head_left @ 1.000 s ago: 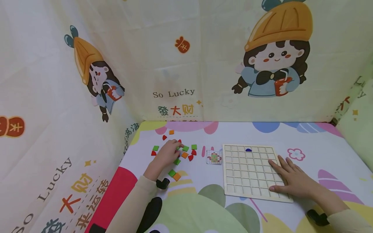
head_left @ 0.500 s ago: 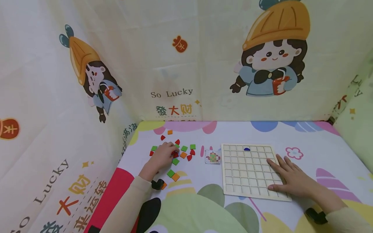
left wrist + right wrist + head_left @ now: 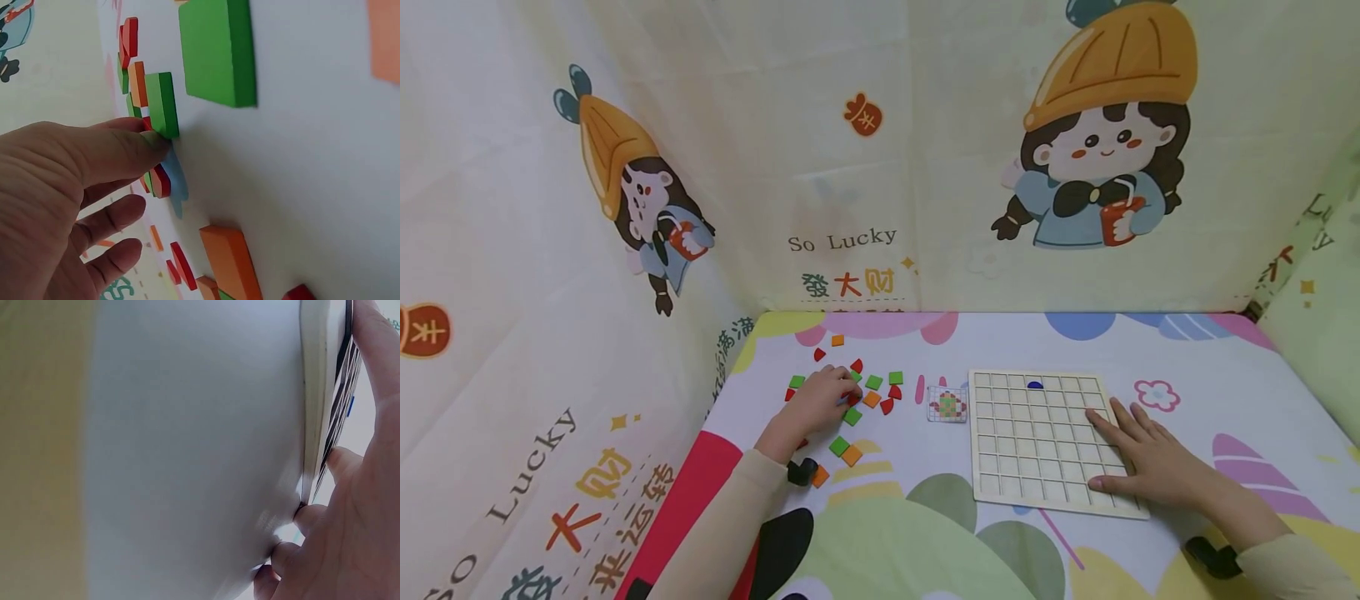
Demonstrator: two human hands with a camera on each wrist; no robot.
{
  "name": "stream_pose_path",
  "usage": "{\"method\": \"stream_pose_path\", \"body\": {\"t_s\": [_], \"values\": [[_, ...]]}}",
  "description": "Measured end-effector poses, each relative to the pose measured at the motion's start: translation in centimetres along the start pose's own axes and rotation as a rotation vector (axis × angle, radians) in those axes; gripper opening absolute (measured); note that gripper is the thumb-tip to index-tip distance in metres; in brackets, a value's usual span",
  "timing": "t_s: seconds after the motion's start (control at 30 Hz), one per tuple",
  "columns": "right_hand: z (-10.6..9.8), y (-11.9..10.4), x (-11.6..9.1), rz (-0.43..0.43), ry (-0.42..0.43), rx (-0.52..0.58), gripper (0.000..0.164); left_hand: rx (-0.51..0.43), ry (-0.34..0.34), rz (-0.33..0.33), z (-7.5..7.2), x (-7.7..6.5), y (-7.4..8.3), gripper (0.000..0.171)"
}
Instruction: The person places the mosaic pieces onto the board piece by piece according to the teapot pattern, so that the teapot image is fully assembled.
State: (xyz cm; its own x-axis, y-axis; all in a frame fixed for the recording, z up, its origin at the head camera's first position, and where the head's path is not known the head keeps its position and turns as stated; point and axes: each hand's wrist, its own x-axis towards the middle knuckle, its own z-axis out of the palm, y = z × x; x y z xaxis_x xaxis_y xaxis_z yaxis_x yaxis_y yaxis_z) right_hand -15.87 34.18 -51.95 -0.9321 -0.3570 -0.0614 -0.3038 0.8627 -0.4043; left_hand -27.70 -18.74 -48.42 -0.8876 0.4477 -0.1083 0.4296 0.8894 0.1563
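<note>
Firstly, head view. One bench (image 3: pixel 925 458), cover printed. One pale gridded board (image 3: pixel 1028 442), lying flat; a dark blue half-round piece (image 3: pixel 1035 385) sits in its far row. One pattern card (image 3: pixel 947 405), face up just beside the board's left edge, presumably put there for easy consulting. Loose pieces at left, well apart from the board: green squares (image 3: pixel 896 377), orange squares (image 3: pixel 852 455), red rounded pieces (image 3: pixel 887 406); probably kept on that side within the left hand's reach. One right hand (image 3: pixel 1142 458): fingers straight and spread on the board's right side, gripping nothing; likely purpose, steadying it. One left hand (image 3: pixel 818 402): fingers bent down among the loose pieces, a trace of blue at the tips.

Next, left wrist view. Thumb and forefinger close together, remaining fingers loosely bent. A pale blue shape (image 3: pixel 175 178), blurred, shows directly at the thumb tip, perhaps a piece; whether it is pinched cannot be told. A green block (image 3: pixel 160 105) lies right at the thumb tip, seemingly touching; a larger green block (image 3: pixel 209 53) and an orange block (image 3: pixel 228 259) lie clear of the fingers.

Lastly, right wrist view. Board nearly edge-on; thumb and forefinger over its face, other fingers at or past its edge; dark blue piece beyond, untouched.
</note>
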Motion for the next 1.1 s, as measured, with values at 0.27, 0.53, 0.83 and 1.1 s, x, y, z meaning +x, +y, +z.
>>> {"method": "stream_pose_path", "body": {"t_s": [0.27,0.53,0.83,1.1], "values": [[0.1,0.1,0.1,0.004,-0.002,0.006,0.109,0.104,-0.006,0.024,-0.1,0.2,-0.2,0.027],[-0.1,-0.1,0.0,0.012,-0.010,0.018,0.108,0.112,0.023,0.067,-0.1,0.4,0.0,0.027],[-0.1,-0.3,0.0,0.010,-0.005,-0.007,0.108,0.048,0.138,0.177,-0.1,0.6,0.8,0.018],[-0.2,-0.1,0.2,0.008,-0.012,-0.004,0.109,-0.318,0.083,0.100,0.1,1.1,2.2,0.012]]}}
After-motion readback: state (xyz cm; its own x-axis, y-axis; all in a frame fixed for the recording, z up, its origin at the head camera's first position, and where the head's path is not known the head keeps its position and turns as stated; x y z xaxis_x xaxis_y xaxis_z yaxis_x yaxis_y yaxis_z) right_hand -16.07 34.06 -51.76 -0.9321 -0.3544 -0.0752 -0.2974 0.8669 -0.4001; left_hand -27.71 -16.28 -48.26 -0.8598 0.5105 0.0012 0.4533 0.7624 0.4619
